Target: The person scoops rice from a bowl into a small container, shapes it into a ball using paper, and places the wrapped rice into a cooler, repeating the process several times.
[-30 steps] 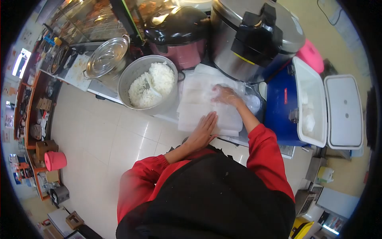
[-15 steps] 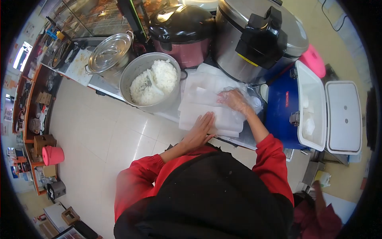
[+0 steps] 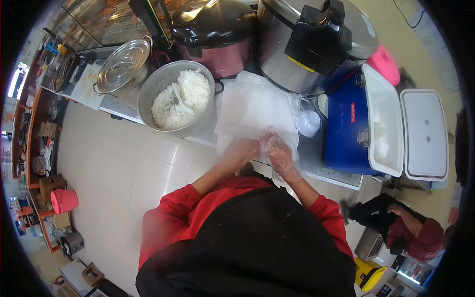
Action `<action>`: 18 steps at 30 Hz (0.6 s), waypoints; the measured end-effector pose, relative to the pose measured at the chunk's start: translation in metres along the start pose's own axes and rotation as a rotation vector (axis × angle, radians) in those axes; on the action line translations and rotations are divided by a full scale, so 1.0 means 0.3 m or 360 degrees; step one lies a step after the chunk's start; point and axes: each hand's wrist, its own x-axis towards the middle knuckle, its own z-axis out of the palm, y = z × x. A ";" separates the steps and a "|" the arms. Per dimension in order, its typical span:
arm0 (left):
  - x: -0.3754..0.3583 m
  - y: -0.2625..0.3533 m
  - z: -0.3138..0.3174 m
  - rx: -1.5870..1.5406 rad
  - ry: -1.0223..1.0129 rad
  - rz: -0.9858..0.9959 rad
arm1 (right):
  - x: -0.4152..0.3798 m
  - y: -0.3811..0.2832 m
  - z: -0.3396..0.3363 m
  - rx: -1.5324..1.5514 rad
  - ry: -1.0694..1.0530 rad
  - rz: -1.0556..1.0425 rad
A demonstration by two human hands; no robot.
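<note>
My right hand [image 3: 280,154] wears a thin clear plastic glove and is near my body, over the front edge of a stack of white paper sheets [image 3: 255,106]. Its fingers look drawn together; what they hold, if anything, does not show. My left hand [image 3: 241,152] is bare and smeared by motion, its fingers meeting the right fingertips over the paper. Left of the sheets stands a grey pot [image 3: 144,101] of white rice [image 3: 195,91], with a pale rice paddle [image 3: 182,101] lying in it. Crumpled clear plastic with a rounded whitish thing [image 3: 308,123] sits right of the paper.
Behind the paper stand a pink rice cooker [image 3: 217,57] with a black lid and a large steel container [image 3: 277,59]. A lidded steel pot [image 3: 123,67] is at the left. An open blue cooler box [image 3: 344,133] stands at the right. Another person [image 3: 415,230] is at the lower right.
My right hand has come back from the plastic toward my body and meets my left hand, which has lifted from the paper. The other person shows more fully at the lower right.
</note>
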 end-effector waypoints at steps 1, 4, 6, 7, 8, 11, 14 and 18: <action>-0.006 -0.002 -0.041 0.0078 -0.0088 -0.0098 | -0.013 -0.012 0.010 -0.0034 -0.0014 0.0014; -0.014 0.011 -0.038 0.0235 0.0362 0.0228 | -0.037 -0.030 0.015 -0.0201 -0.0159 0.0050; -0.011 0.017 0.003 0.0179 0.0505 0.0337 | -0.049 -0.044 0.005 -0.0201 -0.0218 0.0091; -0.024 -0.009 0.041 0.0157 0.0523 0.0338 | -0.047 -0.049 -0.003 -0.0140 -0.0203 0.0122; -0.048 -0.047 0.085 0.0137 0.0541 0.0343 | -0.044 -0.050 -0.006 -0.0081 -0.0183 0.0155; -0.083 -0.094 0.110 0.0092 0.0542 0.0274 | -0.111 -0.045 -0.005 -0.0073 -0.0317 0.0362; -0.097 -0.127 0.110 -0.0021 0.0607 0.0232 | -0.181 0.008 -0.012 -0.0075 -0.0166 0.0188; -0.043 -0.185 0.070 -0.0265 0.0495 0.0112 | -0.170 0.088 -0.033 0.0144 -0.0552 0.0527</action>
